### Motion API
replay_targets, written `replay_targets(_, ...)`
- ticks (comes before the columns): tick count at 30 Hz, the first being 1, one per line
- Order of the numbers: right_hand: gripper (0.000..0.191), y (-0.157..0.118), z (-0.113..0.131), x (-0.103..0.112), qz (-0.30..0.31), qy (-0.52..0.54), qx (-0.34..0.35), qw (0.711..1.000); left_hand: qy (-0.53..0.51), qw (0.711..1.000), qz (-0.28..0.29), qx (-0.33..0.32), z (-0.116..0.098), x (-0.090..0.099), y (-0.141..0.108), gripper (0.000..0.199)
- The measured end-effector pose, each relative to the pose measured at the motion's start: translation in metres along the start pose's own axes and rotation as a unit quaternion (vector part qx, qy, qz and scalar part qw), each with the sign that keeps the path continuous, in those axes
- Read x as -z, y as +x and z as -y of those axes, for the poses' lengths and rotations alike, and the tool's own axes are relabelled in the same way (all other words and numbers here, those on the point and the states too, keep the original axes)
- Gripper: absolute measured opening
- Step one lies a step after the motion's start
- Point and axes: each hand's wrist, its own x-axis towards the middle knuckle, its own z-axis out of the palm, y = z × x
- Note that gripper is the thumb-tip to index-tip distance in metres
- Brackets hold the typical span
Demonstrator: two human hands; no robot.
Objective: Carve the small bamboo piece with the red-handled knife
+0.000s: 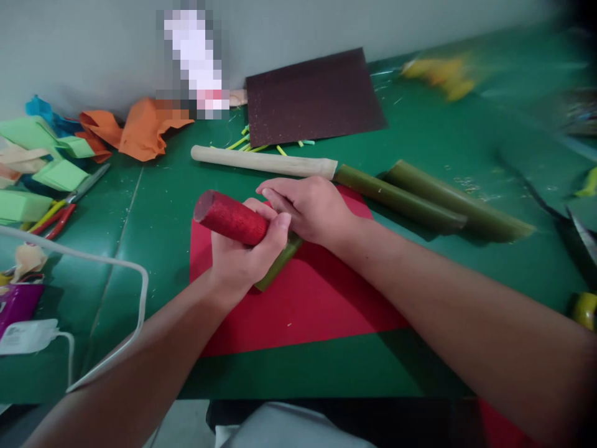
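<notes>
My left hand is wrapped around a red cylinder with a rough surface. The cylinder's blunt end sticks out to the upper left, and its other end is hidden in my grip. Beside it, touching or nearly touching, my right hand is closed with its fingers curled in. What the right hand holds, if anything, is hidden. Below both hands a piece of green bamboo shows in part, slanting over a sheet of red paper. I cannot tell which hand, if either, grips the bamboo.
Beyond my hands lie a pale stick, two green bamboo pieces and a dark brown sheet. Orange crepe paper, green paper pieces and scissors sit left. A white cable crosses my left forearm. Dark blades lie far right.
</notes>
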Motion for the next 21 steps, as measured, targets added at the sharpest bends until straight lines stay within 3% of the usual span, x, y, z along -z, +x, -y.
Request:
replay_targets(10, 0.038, 0.0010, -0.0001, -0.0006, 0.003, 0.014, -0.008, 1.000, 0.000, 1.000, 0.004, -0.018, 0.0011, 0.0000, -0.0003, 0.014)
replay_targets(15, 0.037, 0.0002, 0.0002, -0.0013, -0.003, 0.007, -0.010, 1.000, -0.013, 1.000, 0.021, 0.010, 0.0025, 0.0010, -0.0009, 0.016)
replay_targets(21, 0.039, 0.0018, 0.0018, -0.0007, 0.002, -0.009, -0.033, 0.999, 0.016, 0.991, 0.128, 0.036, 0.0049, 0.0044, -0.0002, 0.030)
